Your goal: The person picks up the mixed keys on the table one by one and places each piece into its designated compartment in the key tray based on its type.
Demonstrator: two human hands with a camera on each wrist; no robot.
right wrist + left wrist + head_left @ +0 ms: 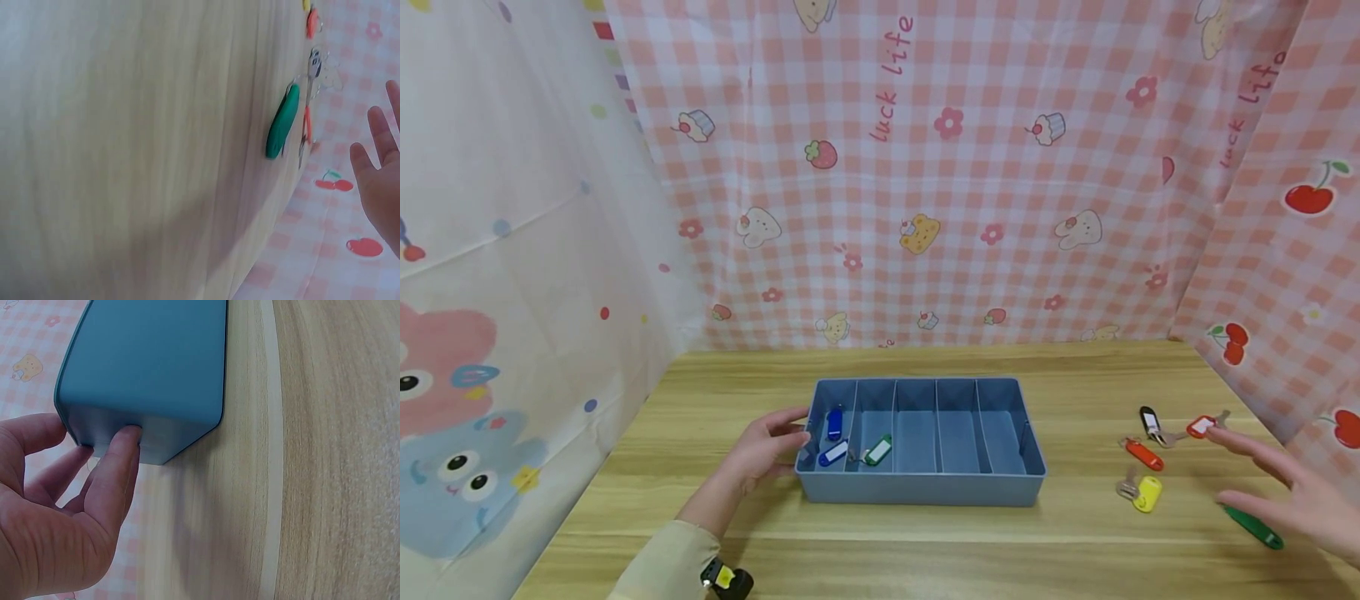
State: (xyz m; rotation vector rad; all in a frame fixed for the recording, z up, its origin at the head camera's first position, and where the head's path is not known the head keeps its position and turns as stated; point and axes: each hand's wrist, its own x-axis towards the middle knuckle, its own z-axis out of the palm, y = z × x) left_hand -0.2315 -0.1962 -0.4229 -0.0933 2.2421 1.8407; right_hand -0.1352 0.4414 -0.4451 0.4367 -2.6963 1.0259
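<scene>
Left hand (pixel 762 447), fingers loosely extended, touches left end of blue box (pixel 921 490), lower centre of head frame. Right hand (pixel 1309 504), lower right, fingers spread, grips nothing, near red-rimmed tag (pixel 1201 427) and green tag (pixel 1255 528).

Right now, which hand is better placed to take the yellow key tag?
Right, probably: the right grip is open near the yellow key tag; the left grip touches the left end of the tray.

The left hand (pixel 766 450) has its fingers parted; the right hand (pixel 1300 500) has fingers outstretched.
</scene>
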